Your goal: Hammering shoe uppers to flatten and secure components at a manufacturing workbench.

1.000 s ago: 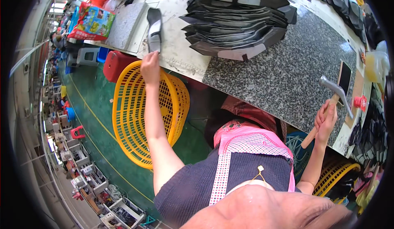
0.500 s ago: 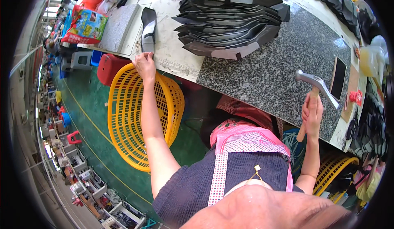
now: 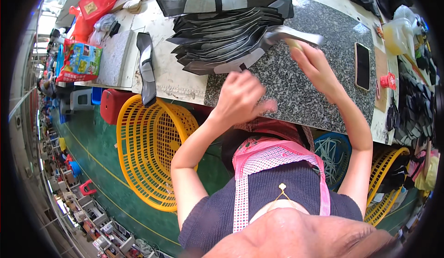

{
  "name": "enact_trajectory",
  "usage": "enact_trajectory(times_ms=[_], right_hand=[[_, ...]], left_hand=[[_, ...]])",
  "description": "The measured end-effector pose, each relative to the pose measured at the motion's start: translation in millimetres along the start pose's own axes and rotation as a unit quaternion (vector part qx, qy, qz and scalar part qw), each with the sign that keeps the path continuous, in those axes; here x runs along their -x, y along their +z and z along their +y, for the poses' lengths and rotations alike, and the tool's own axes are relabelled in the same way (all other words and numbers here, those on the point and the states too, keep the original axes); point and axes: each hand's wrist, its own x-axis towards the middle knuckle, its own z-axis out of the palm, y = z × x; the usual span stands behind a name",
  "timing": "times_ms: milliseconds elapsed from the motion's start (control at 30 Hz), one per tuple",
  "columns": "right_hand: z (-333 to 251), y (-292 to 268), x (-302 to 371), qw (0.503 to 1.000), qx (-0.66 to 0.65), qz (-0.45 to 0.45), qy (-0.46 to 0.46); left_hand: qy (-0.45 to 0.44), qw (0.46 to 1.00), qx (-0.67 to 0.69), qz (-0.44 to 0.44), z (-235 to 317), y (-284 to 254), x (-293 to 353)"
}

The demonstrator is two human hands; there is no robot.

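Note:
My right hand [image 3: 317,68] is closed around the handle of a hammer [image 3: 293,35], whose metal head is blurred and overlaps the right side of the stack. My left hand [image 3: 241,96] hovers at the front edge of the granite slab [image 3: 319,101], just in front of the stack, smeared by motion; its thumb stands apart from the fingers and nothing shows in it. Before me lies a stack of dark, curved sheet pieces [image 3: 217,40] with grey patches. One such piece [image 3: 146,68] lies alone to the left, its near end sticking out past the table edge.
A yellow plastic basket [image 3: 127,165] stands on the green floor at left, beside a red stool [image 3: 111,105]. On the table's right are a phone [image 3: 362,66], a small red item [image 3: 387,81] and a jug [image 3: 398,36]. A colourful bag [image 3: 79,60] sits at the far left.
My left hand has left the lone piece and come right to the stack's front; that piece now overhangs the edge. My right hand has carried the hammer left and away from me toward the stack.

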Motion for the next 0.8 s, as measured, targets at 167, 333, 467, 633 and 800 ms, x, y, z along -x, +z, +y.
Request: enact_trajectory(times_ms=[167, 333, 467, 633, 800], right_hand=[[-17, 12, -56, 0.964, 0.236, -0.078, -0.093], [-34, 14, -76, 0.933, 0.341, -0.103, -0.050], [-19, 12, -78, 0.928, 0.350, -0.093, -0.093], [-12, 14, -67, 0.942, 0.321, -0.072, -0.072], [-9, 32, -63, 0.949, 0.300, -0.060, -0.074]], left_hand=[[-0.239, 0.953, -0.178, 0.043, -28, 32, -46], [-0.156, 0.984, -0.083, 0.022, -33, 38, -39], [-0.006, 0.993, 0.067, -0.100, -14, -3, -7], [-0.125, 0.917, 0.269, 0.265, -18, -105, 95], [-0.158, 0.658, -0.060, 0.734, 23, -193, 96]])
